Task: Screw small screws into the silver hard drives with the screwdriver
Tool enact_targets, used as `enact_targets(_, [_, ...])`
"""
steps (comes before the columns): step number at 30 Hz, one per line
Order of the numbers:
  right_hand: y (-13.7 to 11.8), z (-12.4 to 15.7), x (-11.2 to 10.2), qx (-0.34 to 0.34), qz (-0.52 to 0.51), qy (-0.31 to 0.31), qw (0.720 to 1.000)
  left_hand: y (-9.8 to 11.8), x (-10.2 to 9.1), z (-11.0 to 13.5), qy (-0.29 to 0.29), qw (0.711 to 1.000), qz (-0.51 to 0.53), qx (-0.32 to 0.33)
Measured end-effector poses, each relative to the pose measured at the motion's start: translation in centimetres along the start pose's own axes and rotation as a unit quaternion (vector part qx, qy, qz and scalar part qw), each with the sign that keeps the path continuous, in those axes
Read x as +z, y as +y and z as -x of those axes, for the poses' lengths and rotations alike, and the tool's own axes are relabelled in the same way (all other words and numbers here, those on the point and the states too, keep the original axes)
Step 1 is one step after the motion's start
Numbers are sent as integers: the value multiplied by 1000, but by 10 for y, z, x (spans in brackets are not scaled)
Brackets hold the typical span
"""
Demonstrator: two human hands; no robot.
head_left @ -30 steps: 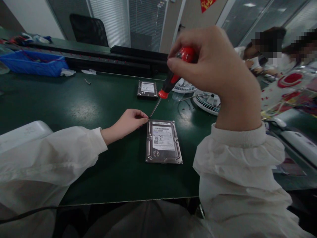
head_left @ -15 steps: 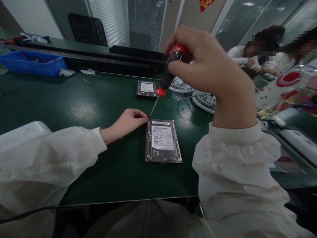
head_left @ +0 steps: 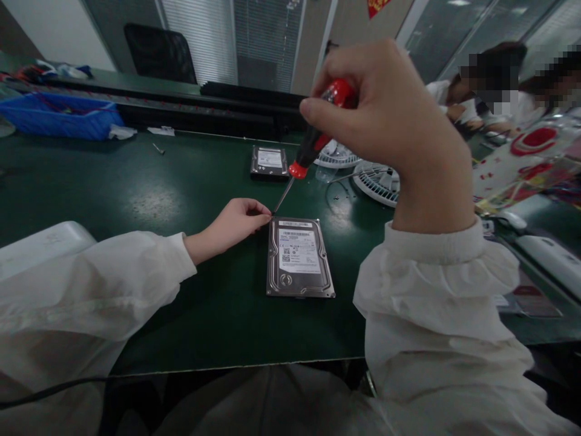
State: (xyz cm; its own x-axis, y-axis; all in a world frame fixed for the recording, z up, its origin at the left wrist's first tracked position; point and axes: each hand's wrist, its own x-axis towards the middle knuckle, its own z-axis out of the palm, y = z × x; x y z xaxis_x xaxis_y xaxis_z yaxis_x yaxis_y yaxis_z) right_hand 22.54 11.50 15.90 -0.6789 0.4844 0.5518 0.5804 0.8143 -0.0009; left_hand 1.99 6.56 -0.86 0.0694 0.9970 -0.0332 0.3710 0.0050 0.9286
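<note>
A silver hard drive (head_left: 299,257) lies label up on the green table (head_left: 213,327) in front of me. My right hand (head_left: 372,109) is closed around the red and black handle of a screwdriver (head_left: 313,142). Its shaft slants down to the drive's far left corner. There my left hand (head_left: 240,221) pinches thumb and fingers together beside the screwdriver's tip. Whatever sits between those fingertips is too small to make out. Farther back lies a second hard drive (head_left: 269,162).
White round fan grilles (head_left: 376,183) and small loose screws (head_left: 336,198) lie behind on the right. A blue bin (head_left: 59,118) stands at the far left. A white case (head_left: 49,242) lies near my left sleeve. Other people (head_left: 481,97) sit at the far right.
My right hand has shifted slightly to the right, and its grip on the screwdriver handle has turned, with the thumb now higher. The left hand and the drive have barely moved.
</note>
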Motion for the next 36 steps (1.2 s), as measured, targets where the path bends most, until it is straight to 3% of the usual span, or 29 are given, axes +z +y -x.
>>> enact_targets(7, [2, 0, 2, -23, -31, 0, 999, 2, 1, 1, 11, 1000, 16, -16])
enact_targets(13, [5, 1, 3, -13, -25, 34, 999, 1, 1, 0, 5, 1000, 16, -14])
enact_targets(18, [3, 1, 4, -34, -44, 4, 998, -4, 1, -3, 7, 1000, 14, -8])
enact_targets(23, [3, -1, 2, -5, -21, 29, 999, -3, 1, -2, 1, 1000, 11, 6])
enact_targets(28, [3, 0, 2, -33, -46, 11, 998, 0, 1, 1, 5, 1000, 6, -4])
enact_targets(36, [0, 0, 1, -16, -38, 23, 999, -3, 0, -1, 2, 1000, 0, 1])
